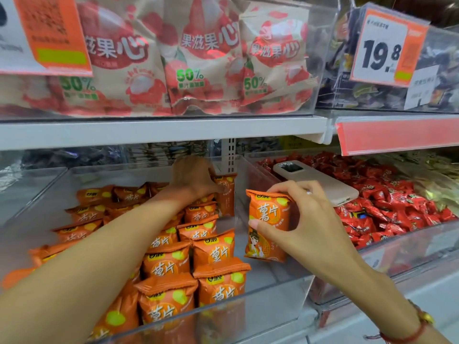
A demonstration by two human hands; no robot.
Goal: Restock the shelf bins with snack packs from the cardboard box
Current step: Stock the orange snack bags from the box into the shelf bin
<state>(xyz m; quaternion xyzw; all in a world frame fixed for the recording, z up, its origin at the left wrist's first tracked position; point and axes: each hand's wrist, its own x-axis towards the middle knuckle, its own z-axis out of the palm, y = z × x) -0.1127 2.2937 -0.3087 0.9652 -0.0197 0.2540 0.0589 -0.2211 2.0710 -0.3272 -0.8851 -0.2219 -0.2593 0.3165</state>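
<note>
hands restocking orange chip packs in a clear shelf bin (285, 301)
right hand (305, 219) pinches an upright chip pack (269, 225) above the bin's right side; left hand (196, 177) reaches deep and grips a standing pack (226, 194) at the back row.

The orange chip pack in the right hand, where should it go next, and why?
Probably down into the bare gap at the bin's right side: the right hand pinches the orange pack just above it, while the left hand sets another pack at the back.
</note>
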